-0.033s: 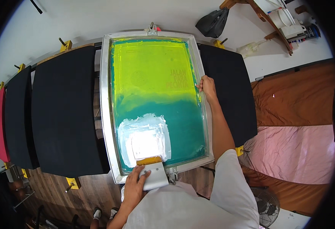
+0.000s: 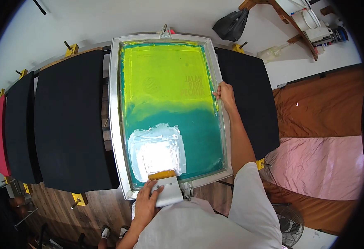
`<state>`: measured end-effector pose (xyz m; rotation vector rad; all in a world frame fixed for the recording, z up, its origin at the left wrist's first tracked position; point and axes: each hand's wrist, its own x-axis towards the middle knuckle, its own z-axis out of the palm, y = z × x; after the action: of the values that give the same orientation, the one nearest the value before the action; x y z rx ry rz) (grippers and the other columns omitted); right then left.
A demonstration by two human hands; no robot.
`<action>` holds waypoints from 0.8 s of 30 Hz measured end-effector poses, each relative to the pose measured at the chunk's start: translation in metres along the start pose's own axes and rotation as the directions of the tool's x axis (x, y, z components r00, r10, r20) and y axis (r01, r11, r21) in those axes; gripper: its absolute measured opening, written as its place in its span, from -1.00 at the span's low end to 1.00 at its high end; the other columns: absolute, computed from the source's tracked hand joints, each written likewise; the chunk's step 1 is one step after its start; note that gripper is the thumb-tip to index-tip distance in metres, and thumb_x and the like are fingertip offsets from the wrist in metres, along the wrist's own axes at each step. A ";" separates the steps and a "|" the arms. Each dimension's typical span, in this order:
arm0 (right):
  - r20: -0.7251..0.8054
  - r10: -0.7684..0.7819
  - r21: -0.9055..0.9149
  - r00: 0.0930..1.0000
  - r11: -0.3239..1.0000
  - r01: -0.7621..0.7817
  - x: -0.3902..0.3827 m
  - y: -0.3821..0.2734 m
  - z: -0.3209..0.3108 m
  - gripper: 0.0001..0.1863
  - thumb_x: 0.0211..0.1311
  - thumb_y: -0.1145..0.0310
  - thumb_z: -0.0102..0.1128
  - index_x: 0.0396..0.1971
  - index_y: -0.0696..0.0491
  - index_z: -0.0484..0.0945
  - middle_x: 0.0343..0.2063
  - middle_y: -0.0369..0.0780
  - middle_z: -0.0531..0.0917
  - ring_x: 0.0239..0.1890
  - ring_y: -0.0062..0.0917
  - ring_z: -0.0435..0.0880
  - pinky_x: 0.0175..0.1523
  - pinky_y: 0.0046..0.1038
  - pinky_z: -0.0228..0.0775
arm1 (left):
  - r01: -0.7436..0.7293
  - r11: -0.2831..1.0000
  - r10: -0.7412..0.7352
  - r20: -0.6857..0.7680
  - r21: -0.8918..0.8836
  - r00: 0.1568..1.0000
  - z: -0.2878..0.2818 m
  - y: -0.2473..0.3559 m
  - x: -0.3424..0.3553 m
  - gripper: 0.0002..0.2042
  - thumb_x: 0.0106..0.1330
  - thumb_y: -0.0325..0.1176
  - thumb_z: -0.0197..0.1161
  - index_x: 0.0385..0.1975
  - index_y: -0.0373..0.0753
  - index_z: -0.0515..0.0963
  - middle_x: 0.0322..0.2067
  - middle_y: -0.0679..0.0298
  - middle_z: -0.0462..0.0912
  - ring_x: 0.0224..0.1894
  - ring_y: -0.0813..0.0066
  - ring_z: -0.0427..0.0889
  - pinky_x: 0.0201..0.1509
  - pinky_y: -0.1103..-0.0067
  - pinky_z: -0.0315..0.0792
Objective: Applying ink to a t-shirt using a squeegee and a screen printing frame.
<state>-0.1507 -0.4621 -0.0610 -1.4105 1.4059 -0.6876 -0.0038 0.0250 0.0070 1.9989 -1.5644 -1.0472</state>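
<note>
A screen printing frame (image 2: 115, 108) with green and teal mesh fills the middle of the view, a patch of white ink (image 2: 155, 151) on its lower left. My left hand (image 2: 148, 198) is closed on the grey handle of a squeegee (image 2: 169, 193), whose amber blade rests at the white ink by the frame's near edge. My right hand (image 2: 225, 95) is closed on the frame's right edge, roughly halfway up. The frame's underside is hidden.
Black padded boards (image 2: 70, 120) and a pink one (image 2: 1, 137) line the left; another black board (image 2: 252, 83) lies right, beside brown cloth (image 2: 314, 99). A shelf (image 2: 269, 6), a black bag (image 2: 229, 27), a fan (image 2: 287, 220) and someone's feet (image 2: 105, 232) also show.
</note>
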 end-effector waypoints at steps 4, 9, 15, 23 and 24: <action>-0.044 0.048 -0.081 0.998 0.995 -0.051 0.007 -0.011 0.005 -0.61 0.27 0.23 -0.14 -0.69 0.15 0.39 -0.78 -0.23 0.41 -0.78 -0.49 0.41 -0.49 -0.34 0.43 | -0.001 1.000 0.001 0.009 0.014 1.000 -0.001 -0.001 0.000 -0.25 -0.20 -0.43 0.59 0.15 -0.14 0.48 0.26 0.04 0.36 0.37 -0.08 0.28 0.35 0.13 0.29; -0.042 0.150 -0.293 0.988 0.943 -0.156 0.022 -0.026 0.009 -0.65 0.26 0.23 -0.12 -0.59 0.18 0.41 -0.66 -0.24 0.41 -0.74 -0.51 0.40 -0.42 -0.29 0.61 | 0.012 1.000 -0.013 0.023 0.024 1.000 0.000 0.001 -0.001 -0.24 -0.21 -0.47 0.59 0.16 -0.13 0.48 0.28 0.07 0.33 0.39 -0.04 0.26 0.39 0.14 0.27; -0.065 0.245 -0.372 0.967 0.894 -0.252 0.027 -0.038 0.020 -0.65 0.27 0.22 -0.15 -0.51 0.22 0.42 -0.65 -0.20 0.44 -0.70 -0.50 0.45 -0.43 -0.25 0.63 | 0.016 1.000 -0.018 0.068 0.026 0.998 0.001 -0.002 -0.001 -0.18 -0.20 -0.51 0.59 0.22 -0.10 0.41 0.32 0.07 0.26 0.43 -0.03 0.19 0.43 0.13 0.20; -0.055 0.285 -0.358 0.957 0.889 -0.286 0.037 -0.027 0.014 -0.55 0.27 0.20 -0.15 -0.43 0.34 0.51 -0.58 -0.05 0.57 -0.69 -0.42 0.56 -0.47 -0.26 0.63 | 0.020 1.000 -0.020 0.067 0.010 0.998 0.000 -0.002 -0.001 -0.18 -0.19 -0.52 0.58 0.23 -0.11 0.42 0.33 0.07 0.26 0.44 -0.02 0.19 0.44 0.14 0.20; -0.048 0.283 -0.364 0.958 0.888 -0.280 0.037 -0.026 0.013 -0.56 0.27 0.20 -0.14 -0.44 0.34 0.51 -0.59 -0.05 0.57 -0.69 -0.42 0.56 -0.47 -0.26 0.63 | 0.019 1.000 -0.020 0.068 0.013 0.997 0.001 -0.003 -0.001 -0.18 -0.19 -0.52 0.58 0.23 -0.11 0.42 0.33 0.07 0.26 0.44 -0.02 0.19 0.44 0.14 0.20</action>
<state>-0.1220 -0.4987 -0.0511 -1.4437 1.7567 -0.2357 -0.0027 0.0266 0.0050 2.0101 -1.5927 -1.1269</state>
